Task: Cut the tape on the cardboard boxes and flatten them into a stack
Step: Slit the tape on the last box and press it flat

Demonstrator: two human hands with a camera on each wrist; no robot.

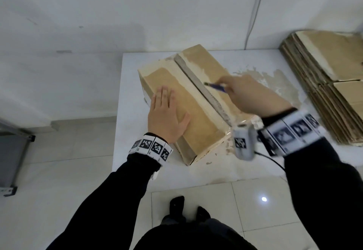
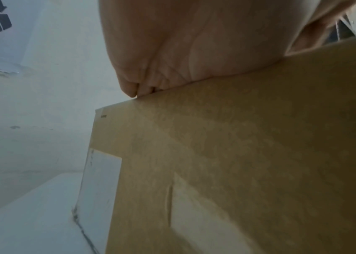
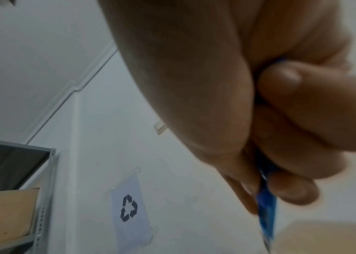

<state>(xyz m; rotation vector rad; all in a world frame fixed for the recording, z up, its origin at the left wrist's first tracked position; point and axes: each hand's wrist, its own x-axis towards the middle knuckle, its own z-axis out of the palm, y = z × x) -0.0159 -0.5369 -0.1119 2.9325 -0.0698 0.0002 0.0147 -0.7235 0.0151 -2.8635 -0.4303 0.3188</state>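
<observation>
Two hands: left hand (image 1: 167, 116) flat on one box (image 1: 188, 100), right hand (image 1: 247, 94) gripping one cutter (image 1: 215, 87).

The head view looks steeply down on the white surface (image 1: 137, 167) and brown cardboard box (image 1: 182, 100). Both wrist views look up from close under the hands, sharing a taped recycling-symbol sheet (image 3: 130, 208) on the wall.
</observation>
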